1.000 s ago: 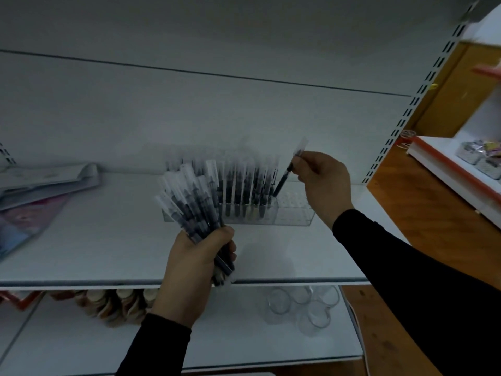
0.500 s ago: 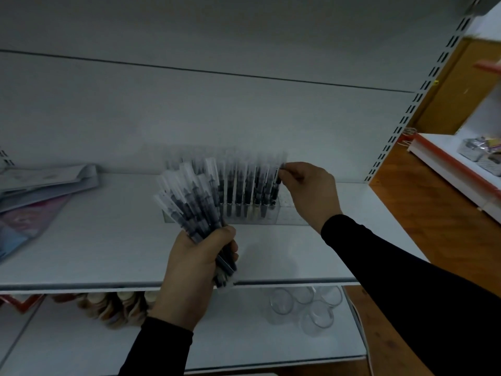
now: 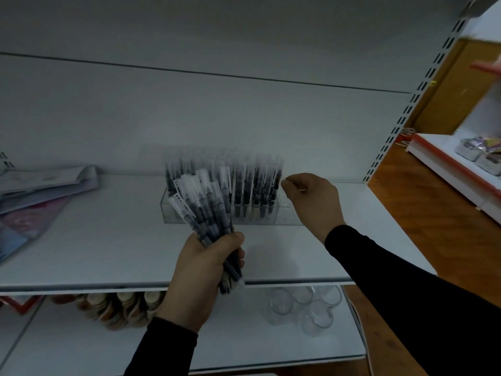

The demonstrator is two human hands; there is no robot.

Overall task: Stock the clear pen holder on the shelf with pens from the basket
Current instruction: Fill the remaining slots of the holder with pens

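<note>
Clear pen holder (image 3: 287, 217) near shelf (image 3: 108, 278) middle

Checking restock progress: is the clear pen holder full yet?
Not full. The clear pen holder shows bare slots at its right end, beside the standing pens.

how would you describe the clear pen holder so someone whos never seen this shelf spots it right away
On the white shelf at chest height, look just beyond the left hand gripping a bundle of pens. The clear pen holder is the low see-through block with dark pens standing upright in rows, unlike the flat booklets at the far left.
</note>
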